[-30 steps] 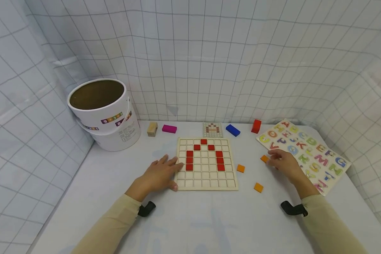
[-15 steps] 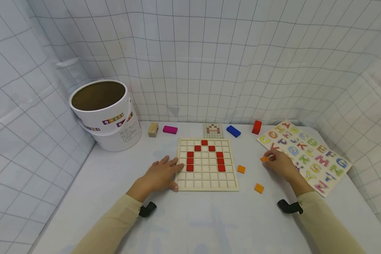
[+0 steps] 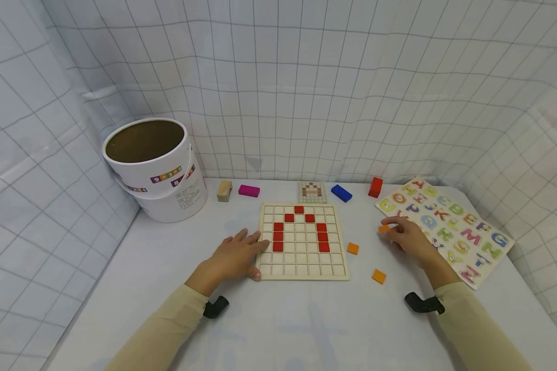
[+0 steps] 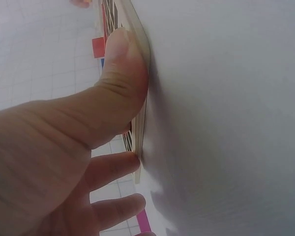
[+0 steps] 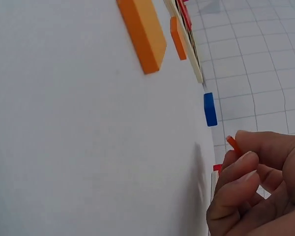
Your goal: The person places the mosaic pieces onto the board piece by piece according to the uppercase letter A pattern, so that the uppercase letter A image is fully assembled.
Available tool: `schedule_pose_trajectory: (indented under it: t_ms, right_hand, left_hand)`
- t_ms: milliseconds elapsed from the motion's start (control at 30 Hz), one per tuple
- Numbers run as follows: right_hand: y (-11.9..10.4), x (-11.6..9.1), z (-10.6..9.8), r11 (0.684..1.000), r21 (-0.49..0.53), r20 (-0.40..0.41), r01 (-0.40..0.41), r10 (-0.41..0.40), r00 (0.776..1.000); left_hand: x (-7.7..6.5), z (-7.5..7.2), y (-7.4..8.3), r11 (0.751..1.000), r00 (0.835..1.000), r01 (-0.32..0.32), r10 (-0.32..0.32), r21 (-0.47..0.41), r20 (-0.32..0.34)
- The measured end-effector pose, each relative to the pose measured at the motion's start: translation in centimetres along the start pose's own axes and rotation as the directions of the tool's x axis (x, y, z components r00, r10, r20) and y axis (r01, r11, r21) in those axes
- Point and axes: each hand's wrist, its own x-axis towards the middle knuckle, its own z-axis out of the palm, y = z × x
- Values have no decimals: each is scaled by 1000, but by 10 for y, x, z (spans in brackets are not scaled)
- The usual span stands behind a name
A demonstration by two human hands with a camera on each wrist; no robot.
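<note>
My left hand lies with fingers spread at the left edge of a wooden grid board, its thumb resting on the rim in the left wrist view. Red square tiles form an arch on the board's cells. My right hand pinches an orange square tile between thumb and fingers, close to the alphabet board. Two more orange tiles lie on the table between that hand and the grid board: one orange tile beside the board, another orange tile nearer the front.
A white bucket stands at the back left. Along the back lie a natural wood block, a magenta block, a small pattern card, a blue block and a red block. Gridded cloth hangs behind.
My right hand has closed its fingers on the orange tile near the alphabet board and brought it slightly left and up. The left hand stays at the board's edge.
</note>
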Motion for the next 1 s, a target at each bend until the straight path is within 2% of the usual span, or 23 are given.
schedule_pose_trajectory:
  t_ms: [267, 567, 733, 833, 900, 1000]
  right_hand:
    - [-27, 8, 22, 981, 192, 57, -6, -5, 998]
    - [-72, 28, 75, 946, 319, 128, -57, 17, 992]
    - [-97, 34, 109, 951, 306, 180, -44, -13, 984]
    - [-109, 36, 130, 967, 253, 223, 8, -67, 973]
    - [-114, 36, 142, 981, 186, 233, 63, -106, 967]
    - [-123, 36, 157, 989, 29, 207, 148, -151, 967]
  left_hand:
    - [0, 0, 1, 1000, 1000, 10, -10, -2, -1]
    - [1, 3, -2, 1000, 1000, 6, -6, -16, -3]
    - [0, 5, -3, 1000, 1000, 5, -5, -16, -7]
    - [0, 5, -3, 1000, 1000, 4, -4, -15, -9]
    - [1, 5, -3, 1000, 1000, 5, -5, -15, -6]
    - [2, 5, -4, 1000, 1000, 2, -2, -12, -7]
